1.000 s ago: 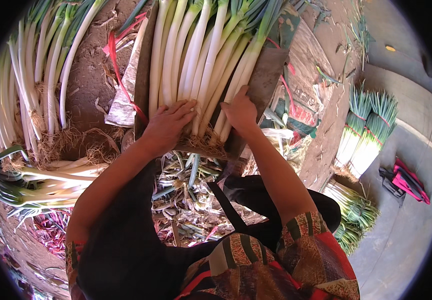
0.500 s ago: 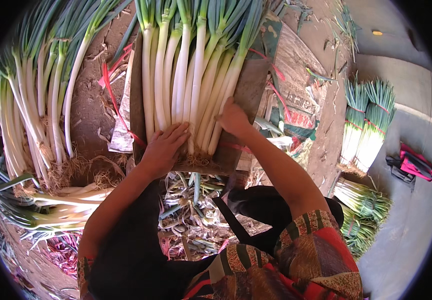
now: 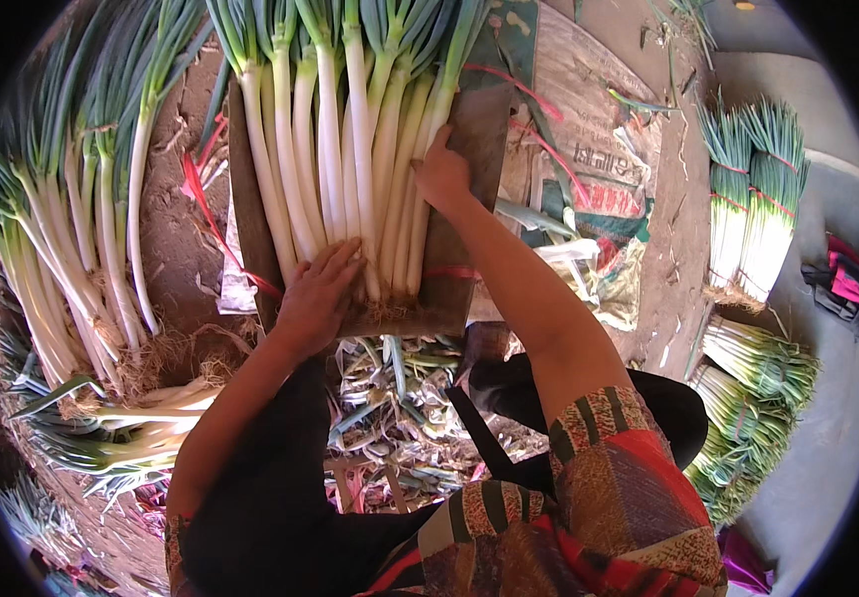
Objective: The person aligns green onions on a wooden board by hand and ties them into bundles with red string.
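Note:
A row of long green onions (image 3: 360, 169) lies on a dark flat board (image 3: 477, 149), green tops away from me, rooted white ends toward me. My left hand (image 3: 318, 297) rests on the lower white stalks at the left, its fingers stretched out over them. Farther up, my right hand (image 3: 443, 177) is at the right edge of the row, its fingers curled against the outermost stalks; its fingertips are partly hidden. Red ties (image 3: 457, 271) show beneath the onions and at both sides of the board.
Loose green onions (image 3: 71, 229) lie on the soil at the left. Bound bundles (image 3: 753, 199) stand at the right, with more bundles (image 3: 748, 398) nearer. A printed sack (image 3: 599, 149) lies beside the board. Peeled leaf scraps (image 3: 395, 418) cover the ground between my legs.
My right hand has slid up along the right edge of the onions, away from the roots. My left hand stays on the white ends. The whole view has shifted a little.

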### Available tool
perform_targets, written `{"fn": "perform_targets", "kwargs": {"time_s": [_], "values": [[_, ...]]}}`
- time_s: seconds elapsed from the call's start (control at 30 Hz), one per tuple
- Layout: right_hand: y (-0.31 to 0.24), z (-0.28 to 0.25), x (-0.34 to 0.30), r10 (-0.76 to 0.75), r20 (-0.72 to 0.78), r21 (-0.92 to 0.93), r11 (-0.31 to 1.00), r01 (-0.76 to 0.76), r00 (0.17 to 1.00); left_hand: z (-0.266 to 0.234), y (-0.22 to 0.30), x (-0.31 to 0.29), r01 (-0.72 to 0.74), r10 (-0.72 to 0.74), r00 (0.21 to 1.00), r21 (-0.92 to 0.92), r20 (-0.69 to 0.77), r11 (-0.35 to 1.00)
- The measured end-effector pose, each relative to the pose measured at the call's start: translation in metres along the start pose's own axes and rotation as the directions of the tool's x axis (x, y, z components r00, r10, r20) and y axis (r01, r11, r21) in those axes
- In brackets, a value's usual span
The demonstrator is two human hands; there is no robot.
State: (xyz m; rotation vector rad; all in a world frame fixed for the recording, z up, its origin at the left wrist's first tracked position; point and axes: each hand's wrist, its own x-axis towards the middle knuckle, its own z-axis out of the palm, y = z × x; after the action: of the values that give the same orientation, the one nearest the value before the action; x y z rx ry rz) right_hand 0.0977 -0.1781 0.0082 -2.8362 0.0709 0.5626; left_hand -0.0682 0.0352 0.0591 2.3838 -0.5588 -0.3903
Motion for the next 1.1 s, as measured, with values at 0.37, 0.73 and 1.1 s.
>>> {"fn": "perform_targets", "kwargs": {"time_s": [0.37, 0.73, 1.1], "values": [[0.003, -0.011, -0.018, 0.037, -0.115, 0.141, 0.99, -0.021, 0.993, 0.001, 0.003, -0.002, -0.035, 0.035, 0.999, -0.007, -0.031, 0.999], [-0.049, -0.062, -0.036, 0.097, -0.078, 0.837, 0.547, 0.012, 0.992, -0.031, -0.024, -0.034, -0.048, -0.026, 0.822, -0.114, -0.57, 0.992], [-0.155, -0.027, -0.13, -0.279, 0.184, 0.936, 0.342, -0.082, 0.942, -0.081, -0.203, -0.123, 0.901, -0.779, 0.329, -0.071, -0.533, 0.428]]}}
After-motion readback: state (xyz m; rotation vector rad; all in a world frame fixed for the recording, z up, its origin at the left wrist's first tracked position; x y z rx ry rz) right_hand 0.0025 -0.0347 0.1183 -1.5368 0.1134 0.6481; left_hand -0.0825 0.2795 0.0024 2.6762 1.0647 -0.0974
